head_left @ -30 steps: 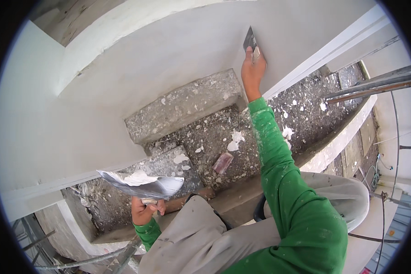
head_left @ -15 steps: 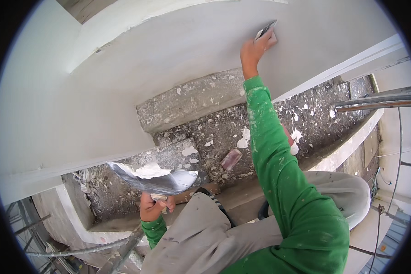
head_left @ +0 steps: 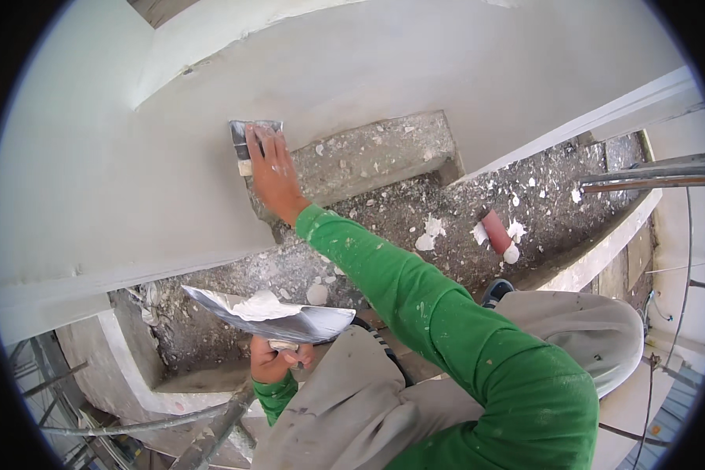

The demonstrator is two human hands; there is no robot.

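Note:
My right hand (head_left: 276, 172) is shut on a metal putty knife (head_left: 240, 142), its fingers pressed over the blade, which lies against the grey plastered wall (head_left: 180, 180) at the left end of a rough concrete step (head_left: 368, 160). Lower down, my left hand (head_left: 270, 356) grips the handle under a wide, curved metal plate (head_left: 325, 319), held level with a mound of white paste (head_left: 262, 305) on it. My green sleeves and grey trousers cross the lower part of the view.
Below the wall runs a rough ledge (head_left: 188, 329) spattered with white lumps, with a red pipe stub (head_left: 496, 231) standing in it and a low concrete rim (head_left: 572, 270). Metal bars (head_left: 650, 180) jut in at the right; scaffold tubes (head_left: 133, 425) and a hanging cable (head_left: 646, 407) are low on both sides.
My right hand has swept from the upper right of the wall down and leftward with the blade. My left hand and the loaded plate sit slightly farther right. The red pipe stub has come into sight.

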